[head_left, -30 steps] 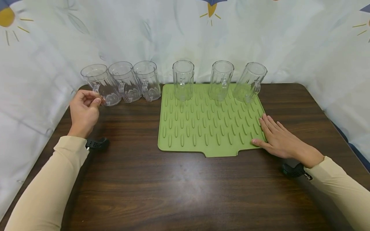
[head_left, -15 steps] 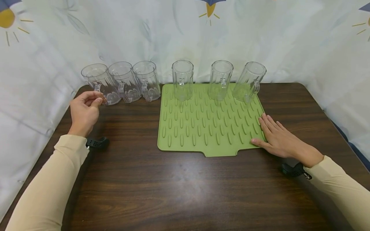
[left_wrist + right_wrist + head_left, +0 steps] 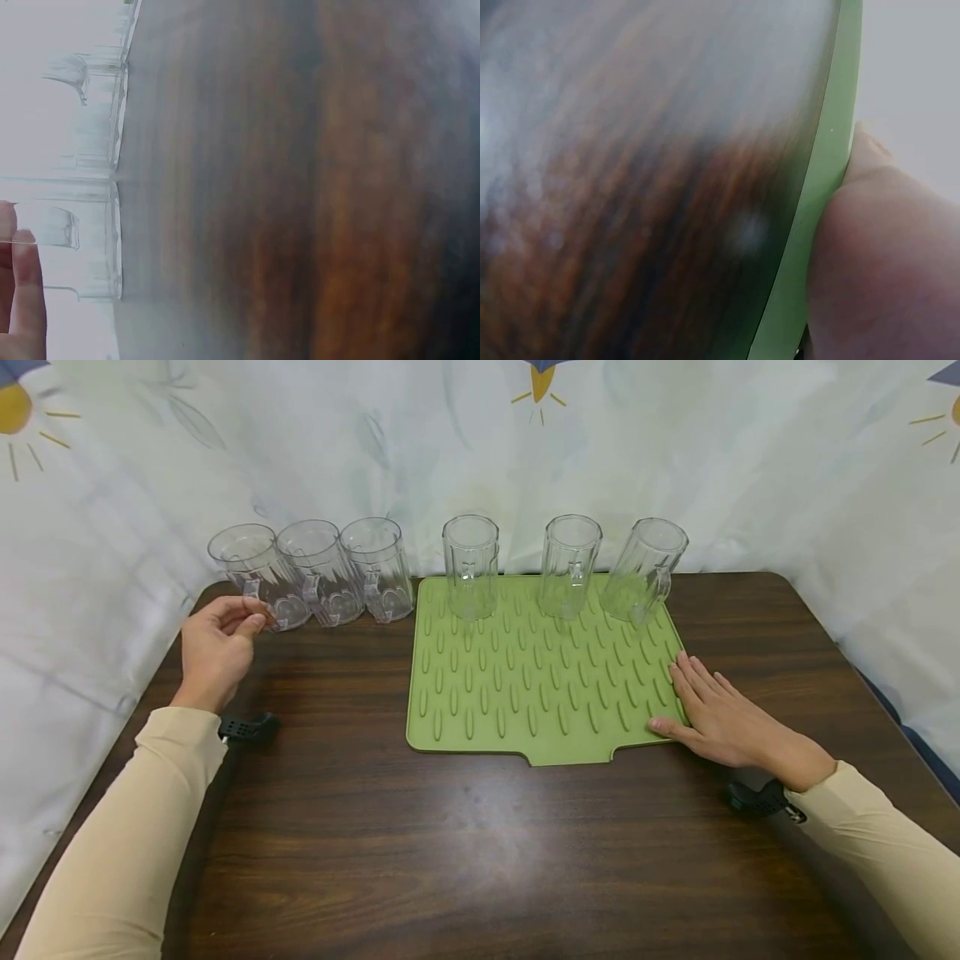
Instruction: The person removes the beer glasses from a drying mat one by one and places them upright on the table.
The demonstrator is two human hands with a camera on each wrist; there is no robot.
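My left hand (image 3: 217, 647) pinches the handle of the leftmost clear mug (image 3: 261, 568), which stands upright on the table. In the left wrist view, the thumb and a fingertip close on the handle of that mug (image 3: 97, 259). Two similar mugs, a middle one (image 3: 322, 572) and a right one (image 3: 384, 568), stand close beside it. My right hand (image 3: 716, 714) lies with straight fingers on the right edge of a green ribbed mat (image 3: 468, 739). The right wrist view shows part of that hand (image 3: 889, 255) against the mat's rim (image 3: 810, 210).
Three more clear mugs stand along the mat's back edge: one at left (image 3: 471, 568), one in the middle (image 3: 570, 568) and one at right (image 3: 645, 572). Behind the dark wooden table (image 3: 375, 852) hangs a white patterned curtain (image 3: 315, 435).
The whole view has shifted slightly. Both hands and the mugs keep their places, with the left hand still at the leftmost mug's handle.
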